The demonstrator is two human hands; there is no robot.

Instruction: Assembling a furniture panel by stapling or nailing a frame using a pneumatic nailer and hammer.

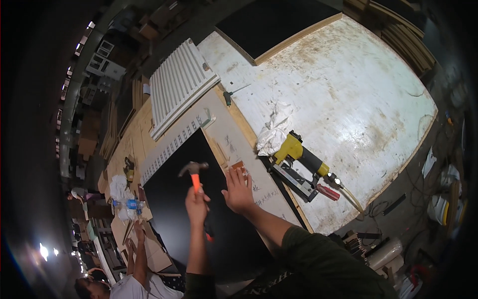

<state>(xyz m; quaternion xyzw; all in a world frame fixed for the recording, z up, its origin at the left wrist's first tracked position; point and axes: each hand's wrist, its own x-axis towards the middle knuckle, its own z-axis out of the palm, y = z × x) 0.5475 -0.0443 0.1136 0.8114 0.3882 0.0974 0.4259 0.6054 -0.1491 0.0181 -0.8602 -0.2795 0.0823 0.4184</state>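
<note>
My left hand (196,205) is closed around the orange and black handle of a claw hammer (195,180). The hammer's metal head is raised over a black panel (174,194). To its right, my right hand (239,193) lies flat with fingers stretched out at the panel's right edge. Its fingertips touch a small reddish-brown piece (239,165). Under the panel is a grey board (234,144) with handwritten marks. A narrow wooden strip (217,151) runs along the panel's far right edge.
A yellow and black pneumatic nail gun (291,149) with a hose lies right, beside a crumpled white cloth (275,127) and red-handled tool (328,192). A green-handled screwdriver (228,98), white slatted panel (179,82) and another black panel (274,25) lie farther off. A co-worker (144,279) works at left.
</note>
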